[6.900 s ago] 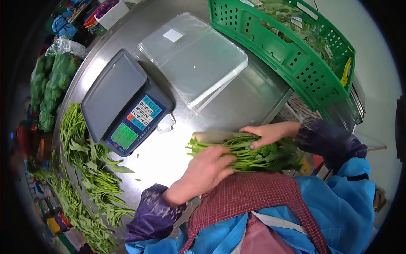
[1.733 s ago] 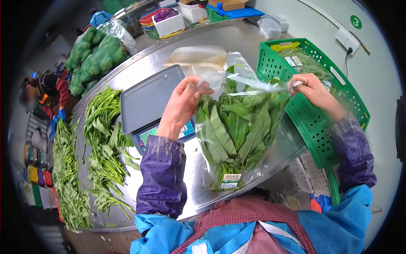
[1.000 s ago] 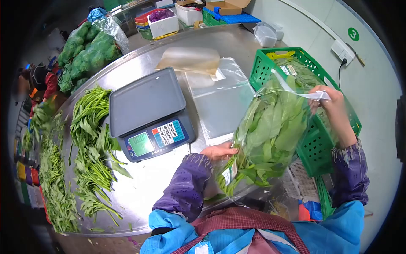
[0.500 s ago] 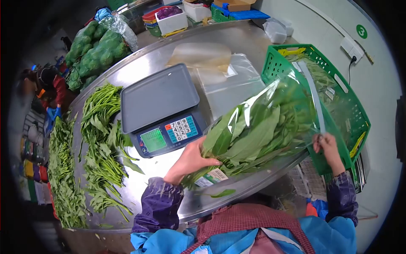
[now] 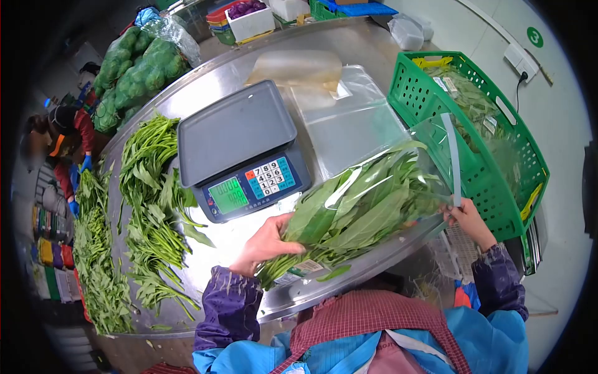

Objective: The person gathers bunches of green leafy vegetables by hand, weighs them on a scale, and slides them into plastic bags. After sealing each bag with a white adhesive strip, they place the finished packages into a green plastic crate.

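A clear plastic bag of long-leaved greens (image 5: pixel 358 209) lies tilted across the near edge of the metal table, with a printed label (image 5: pixel 306 268) partly visible low on it. My left hand (image 5: pixel 266 243) is closed around its lower left end, where stems poke out. At the other end, my right hand (image 5: pixel 468 222) pinches a corner of the bag's mouth, by a whitish strip (image 5: pixel 452 159) along that edge. A loose leaf (image 5: pixel 334 273) lies beside the bag, near the table's rim. Some fingertips of my left hand are hidden behind the leaves.
A digital scale (image 5: pixel 240 137) stands mid-table, with flat clear bags (image 5: pixel 349 131) beside it. Piles of greens (image 5: pixel 152 206) lie to the left. At right, a green crate (image 5: pixel 430 93) holds bagged greens. Across the table, a co-worker's blue-gloved hand (image 5: pixel 86 163) is at another pile.
The bag has come down and left, lying flatter, and my hands have moved slightly left with it. The strip edge is lower. The co-worker's hands have moved apart.
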`<action>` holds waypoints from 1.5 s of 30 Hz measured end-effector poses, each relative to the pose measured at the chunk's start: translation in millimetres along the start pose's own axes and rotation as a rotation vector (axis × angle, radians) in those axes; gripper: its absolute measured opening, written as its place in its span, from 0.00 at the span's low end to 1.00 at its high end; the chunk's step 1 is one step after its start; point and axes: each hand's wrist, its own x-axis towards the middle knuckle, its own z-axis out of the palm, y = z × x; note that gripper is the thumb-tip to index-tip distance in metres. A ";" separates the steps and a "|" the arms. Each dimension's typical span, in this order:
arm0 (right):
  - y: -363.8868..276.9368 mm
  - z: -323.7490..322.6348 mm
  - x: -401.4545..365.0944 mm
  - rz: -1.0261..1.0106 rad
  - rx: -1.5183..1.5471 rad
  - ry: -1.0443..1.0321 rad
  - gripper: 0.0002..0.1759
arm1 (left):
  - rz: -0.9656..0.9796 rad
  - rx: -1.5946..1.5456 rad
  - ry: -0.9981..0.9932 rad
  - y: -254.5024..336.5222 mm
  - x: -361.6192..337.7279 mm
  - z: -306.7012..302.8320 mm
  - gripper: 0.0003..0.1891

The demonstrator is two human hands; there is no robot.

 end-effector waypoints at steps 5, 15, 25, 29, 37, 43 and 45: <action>-42.3 -8.2 3.4 -0.273 0.115 -0.010 0.20 | -0.193 -0.261 -0.150 -9.1 0.1 -5.9 0.25; -72.4 38.3 53.2 -0.029 0.202 -0.405 0.10 | -0.295 -0.253 -0.317 -50.6 17.7 -11.3 0.26; -23.6 62.7 68.8 0.212 0.416 -0.674 0.21 | -0.380 -0.289 -0.194 -76.1 25.9 -17.9 0.37; -31.6 83.0 104.6 -0.015 0.449 -0.858 0.28 | -0.377 -0.205 -0.102 -69.3 20.1 -16.7 0.34; -68.4 120.4 99.8 -0.086 0.584 -0.895 0.18 | -0.413 -0.313 -0.104 -83.8 20.5 -19.0 0.24; -94.4 143.1 73.2 0.116 0.494 -0.985 0.16 | -0.395 -0.360 -0.043 -73.8 20.9 -10.2 0.16; -96.4 153.5 71.7 0.110 0.427 -0.978 0.15 | -0.392 -0.360 -0.066 -77.1 20.7 -11.1 0.15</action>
